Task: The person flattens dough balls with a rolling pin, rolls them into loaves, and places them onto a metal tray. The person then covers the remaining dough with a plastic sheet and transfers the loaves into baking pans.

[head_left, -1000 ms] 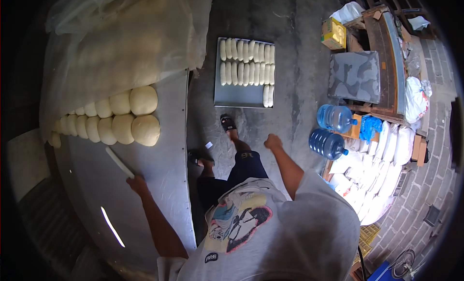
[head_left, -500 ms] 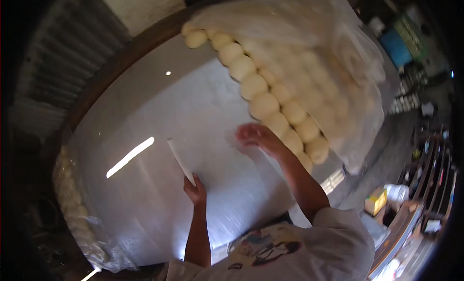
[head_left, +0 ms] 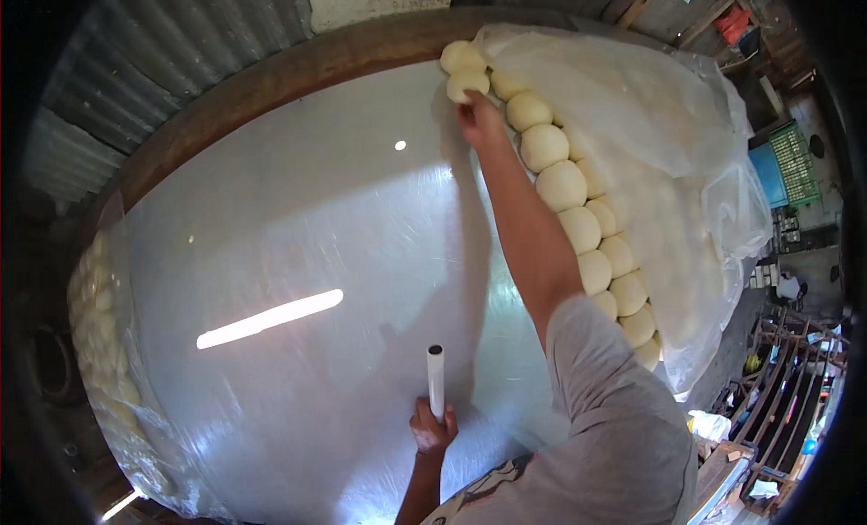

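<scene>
Well, dough balls [head_left: 561, 185] line a shiny table [head_left: 280, 218] (corrugated sheeting [head_left: 190, 46] beyond).

A smooth, shiny metal table [head_left: 298, 200] is lined along its right side with rows of round dough balls [head_left: 562, 185], partly covered by a cloudy plastic sheet [head_left: 668, 173]. Along its left edge, pale pieces [head_left: 101, 331] are covered by clear plastic [head_left: 167, 444].

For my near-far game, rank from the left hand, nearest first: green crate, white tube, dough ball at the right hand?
1. White tube, in the left hand.
2. Dough ball, ahead, at the right hand.
3. Green crate, far right, past the table.
</scene>
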Motion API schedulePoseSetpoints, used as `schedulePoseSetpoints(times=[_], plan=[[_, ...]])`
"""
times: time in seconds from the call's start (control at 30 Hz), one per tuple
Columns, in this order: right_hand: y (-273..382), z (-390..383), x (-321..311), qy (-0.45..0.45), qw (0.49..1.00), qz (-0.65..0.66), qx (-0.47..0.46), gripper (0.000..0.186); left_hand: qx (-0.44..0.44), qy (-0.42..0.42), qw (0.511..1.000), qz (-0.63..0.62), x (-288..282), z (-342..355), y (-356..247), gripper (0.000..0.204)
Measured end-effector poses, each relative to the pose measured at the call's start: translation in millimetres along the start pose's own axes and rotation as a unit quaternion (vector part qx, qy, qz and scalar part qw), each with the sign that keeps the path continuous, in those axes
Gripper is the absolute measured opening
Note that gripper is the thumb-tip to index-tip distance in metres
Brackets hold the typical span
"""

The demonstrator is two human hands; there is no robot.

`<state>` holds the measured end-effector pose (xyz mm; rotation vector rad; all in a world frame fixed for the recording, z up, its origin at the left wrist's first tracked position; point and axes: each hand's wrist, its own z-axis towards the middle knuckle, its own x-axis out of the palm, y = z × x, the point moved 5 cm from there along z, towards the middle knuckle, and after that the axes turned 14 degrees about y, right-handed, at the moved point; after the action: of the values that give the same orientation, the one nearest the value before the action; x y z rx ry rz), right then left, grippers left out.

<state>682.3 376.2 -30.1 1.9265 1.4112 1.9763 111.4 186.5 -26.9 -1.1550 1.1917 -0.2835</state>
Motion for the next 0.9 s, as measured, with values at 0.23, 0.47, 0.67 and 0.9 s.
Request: schedulePoseSetpoints(times=[0.23, 0.47, 0.67, 0.9], plan=[[55, -450, -55, 0.112, 0.99, 0.006, 0.083, 0.021, 0.026, -0.089, 0.996, -0.006, -8, -6, -3, 0.016], [65, -682, -19, 0.011, 0.95, 0.109, 0.293, 0.028, -0.085, -0.139, 0.974, -0.157, -34, -48, -21, 0.024], [-7, -691, -88, 0.026, 0.94, -0.081, 0.33, 0.043, 0.028, -0.2, 0.971, 0.124, -65, -141, -100, 0.029], [63, -676, -46, 0.269, 0.553, -0.763, -0.197, 0.046, 0.09, -0.035, 0.963, 0.252, -45, -148, -77, 0.033]])
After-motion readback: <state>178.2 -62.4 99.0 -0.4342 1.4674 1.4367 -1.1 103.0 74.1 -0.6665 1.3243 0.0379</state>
